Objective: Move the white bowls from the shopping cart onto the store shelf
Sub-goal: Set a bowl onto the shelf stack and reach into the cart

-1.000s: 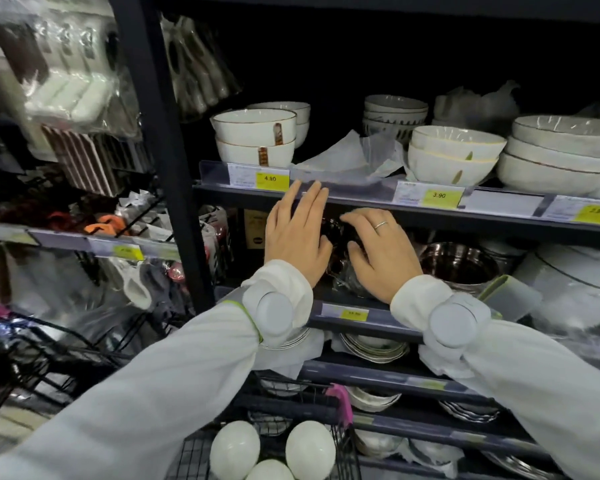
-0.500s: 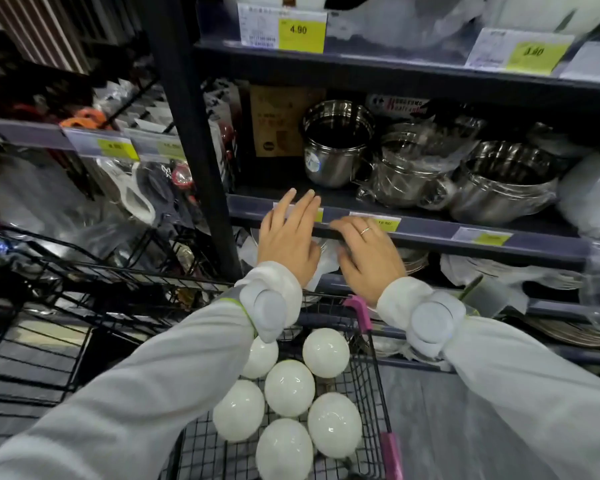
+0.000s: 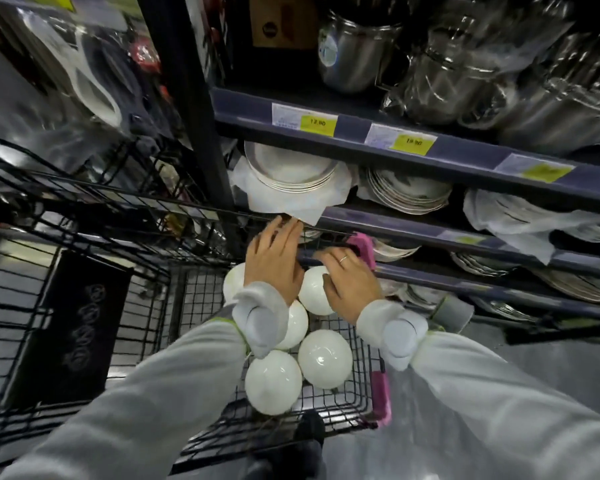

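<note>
Glossy white upturned bowls are seen in the black wire shopping cart, partly hidden by the left hand and right hand, fingers straight, slightly spread, motion-blurred; contact cannot be told.

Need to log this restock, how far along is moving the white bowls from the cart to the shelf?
Done: cannot be judged; no shelf in view visibly holds moved bowls. In hand: nothing yet; the left hand and right hand hover open over the white bowls, no grip formed. Left: at least five bowls lie upside down in the shopping cart, still to go onto the store shelf.
</note>
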A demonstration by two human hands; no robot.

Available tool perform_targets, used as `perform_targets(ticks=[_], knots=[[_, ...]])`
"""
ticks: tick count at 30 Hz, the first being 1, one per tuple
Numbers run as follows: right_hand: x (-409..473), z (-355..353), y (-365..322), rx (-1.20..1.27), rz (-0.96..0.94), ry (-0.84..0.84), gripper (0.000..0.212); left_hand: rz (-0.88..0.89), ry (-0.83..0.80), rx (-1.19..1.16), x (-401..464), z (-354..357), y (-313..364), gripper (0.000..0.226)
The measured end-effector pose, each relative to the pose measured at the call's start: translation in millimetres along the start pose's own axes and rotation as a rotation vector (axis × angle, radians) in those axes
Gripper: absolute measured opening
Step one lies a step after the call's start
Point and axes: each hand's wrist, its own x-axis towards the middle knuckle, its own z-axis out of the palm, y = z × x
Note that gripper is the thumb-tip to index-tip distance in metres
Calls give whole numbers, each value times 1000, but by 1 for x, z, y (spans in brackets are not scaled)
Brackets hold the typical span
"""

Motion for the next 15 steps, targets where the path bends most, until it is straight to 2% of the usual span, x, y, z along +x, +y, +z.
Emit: perform_targets(ticks=[1, 7, 15], knots=[[-3, 9, 2, 5, 12, -32, 46, -8, -9, -7, -5, 9, -2, 66], [-21, 59, 19, 18, 127, -245, 49, -140, -291, -78, -35, 66, -7, 66], [-32, 104, 46, 9, 259, -364, 51, -272, -508, -54, -61, 121, -10, 63]])
